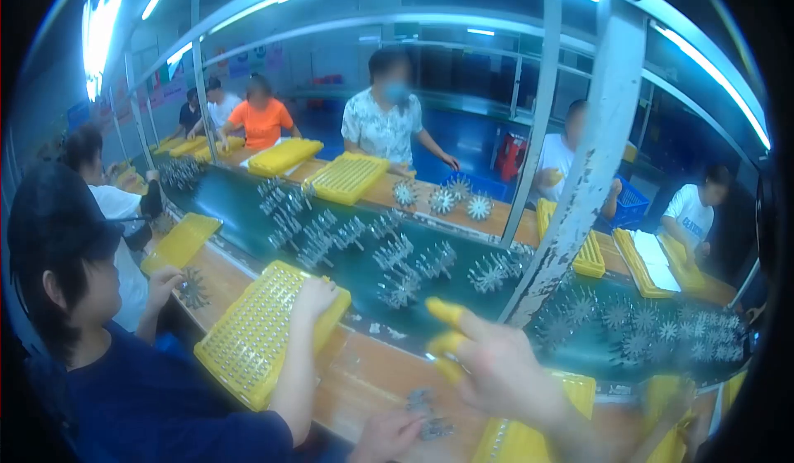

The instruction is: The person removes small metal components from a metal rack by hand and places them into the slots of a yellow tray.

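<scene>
Right hand point(502, 362): yellow-tipped fingers parted at the near belt edge, no piece seen held. Left hand point(390, 435), to its lower left: fingers bent at metal clusters point(436, 428) on the wooden bench point(351, 380); firmness of hold, cannot tell. Beyond the right hand: many spiked metal pieces point(399, 288) on the green belt point(231, 198), apparently outstanding. Beneath it: yellow tray point(579, 393), partly hidden, fill uncertain. Farther left: co-worker's tray point(243, 304), metal-dotted rows, seemingly well filled.

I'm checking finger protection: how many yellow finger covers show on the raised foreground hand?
3, on the right hand: top cover, middle cover and bottom cover, each over a digit's tip. Others may be hidden.
</scene>
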